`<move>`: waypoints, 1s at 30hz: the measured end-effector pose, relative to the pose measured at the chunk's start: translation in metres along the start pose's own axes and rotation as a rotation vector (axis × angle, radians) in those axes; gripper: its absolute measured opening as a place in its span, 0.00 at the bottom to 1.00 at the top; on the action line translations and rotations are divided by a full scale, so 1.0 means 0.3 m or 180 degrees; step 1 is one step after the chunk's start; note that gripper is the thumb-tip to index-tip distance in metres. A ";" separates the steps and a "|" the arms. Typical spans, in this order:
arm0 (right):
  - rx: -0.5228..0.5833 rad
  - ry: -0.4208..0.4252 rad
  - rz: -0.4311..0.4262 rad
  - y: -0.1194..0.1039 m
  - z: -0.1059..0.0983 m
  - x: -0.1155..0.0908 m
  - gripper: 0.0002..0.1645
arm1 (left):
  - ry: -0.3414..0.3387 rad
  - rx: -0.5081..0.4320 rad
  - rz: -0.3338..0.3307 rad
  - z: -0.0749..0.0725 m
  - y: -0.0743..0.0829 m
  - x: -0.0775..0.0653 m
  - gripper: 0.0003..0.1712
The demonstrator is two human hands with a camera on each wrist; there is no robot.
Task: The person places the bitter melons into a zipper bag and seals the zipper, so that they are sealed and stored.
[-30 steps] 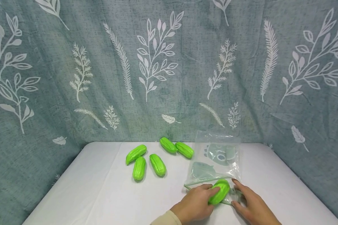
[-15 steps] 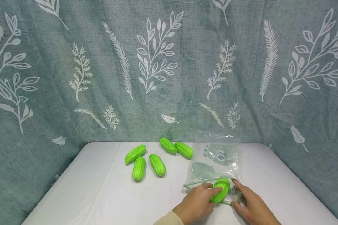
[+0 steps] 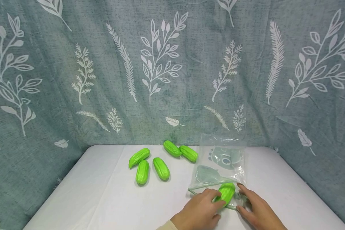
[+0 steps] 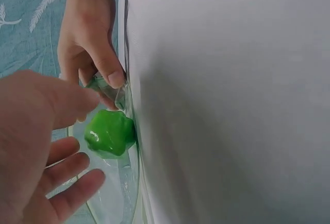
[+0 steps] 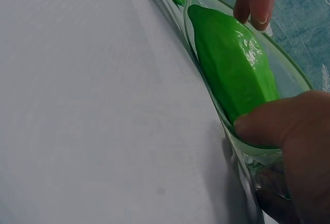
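Observation:
A clear zip bag point(image 3: 222, 174) with pale green prints lies on the table, its green-edged mouth spread toward me. In that mouth rests a bright green, ridged, cucumber-like vegetable point(image 3: 227, 192). My left hand point(image 3: 199, 209) is beside the vegetable's near left side; in the left wrist view its fingers are spread, with a gap to the vegetable point(image 4: 109, 134). At the right corner of the mouth my right hand point(image 3: 257, 207) pinches the bag's edge. The right wrist view has its thumb on the rim, close against the vegetable point(image 5: 232, 59).
Left of the bag lie several more green vegetables, one alone point(image 3: 161, 168), one pair point(image 3: 142, 172) to its left and another pair point(image 3: 172, 148) near the back edge. A patterned grey-green curtain point(image 3: 189, 80) hangs behind the white table point(image 3: 103, 191).
My left hand has let go of the vegetable and drawn back slightly toward me, its fingers opening. The vegetable stays in the bag's mouth, and the right hand keeps its place.

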State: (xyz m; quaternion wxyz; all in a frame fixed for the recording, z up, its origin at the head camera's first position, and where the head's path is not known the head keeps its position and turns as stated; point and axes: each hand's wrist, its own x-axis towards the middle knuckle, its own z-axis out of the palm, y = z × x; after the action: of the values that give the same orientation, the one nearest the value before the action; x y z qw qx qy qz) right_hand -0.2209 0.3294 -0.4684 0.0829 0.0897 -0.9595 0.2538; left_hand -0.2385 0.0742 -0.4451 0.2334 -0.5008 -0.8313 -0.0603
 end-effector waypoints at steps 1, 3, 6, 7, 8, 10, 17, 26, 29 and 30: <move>-0.0002 0.0009 -0.0007 0.000 0.000 0.000 0.48 | -0.0034 -0.0006 0.0041 -0.001 0.000 -0.002 0.23; 0.0005 0.0024 -0.0022 -0.001 0.000 0.000 0.48 | -0.0076 -0.0042 0.0102 0.001 0.000 -0.005 0.25; 0.0014 0.0061 -0.0059 -0.001 0.001 -0.003 0.48 | -0.0155 -0.0049 0.0161 0.010 -0.001 -0.004 0.26; 0.0018 0.0075 -0.0069 -0.002 0.002 -0.004 0.47 | -0.0159 -0.0036 0.0167 0.014 0.000 -0.003 0.26; 0.0022 0.0090 -0.0078 -0.002 0.002 -0.004 0.47 | -0.0190 -0.0044 0.0150 0.016 0.001 -0.002 0.27; 0.0025 0.0138 -0.0101 -0.003 0.004 -0.004 0.47 | -0.0281 -0.0075 0.0085 0.020 0.006 -0.001 0.27; -0.0007 0.0394 -0.0291 -0.013 0.014 -0.003 0.47 | -0.0639 -0.0277 -0.0318 0.022 0.031 0.020 0.33; -0.0003 0.0510 -0.0380 -0.015 0.018 -0.002 0.47 | -0.0785 -0.0519 -0.0776 0.030 0.040 0.046 0.37; -0.0014 0.0597 -0.0491 -0.012 0.020 -0.005 0.47 | -0.0675 -0.0508 -0.0819 0.038 0.043 0.048 0.36; -0.0022 0.0625 -0.0529 -0.010 0.020 -0.005 0.47 | -0.0641 -0.0510 -0.0840 0.041 0.045 0.050 0.36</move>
State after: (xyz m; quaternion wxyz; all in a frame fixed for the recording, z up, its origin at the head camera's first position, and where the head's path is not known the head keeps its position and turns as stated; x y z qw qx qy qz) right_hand -0.2194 0.3239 -0.4725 0.1976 0.1434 -0.9369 0.2503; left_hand -0.2367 0.0970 -0.4510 0.0984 -0.4079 -0.9015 -0.1059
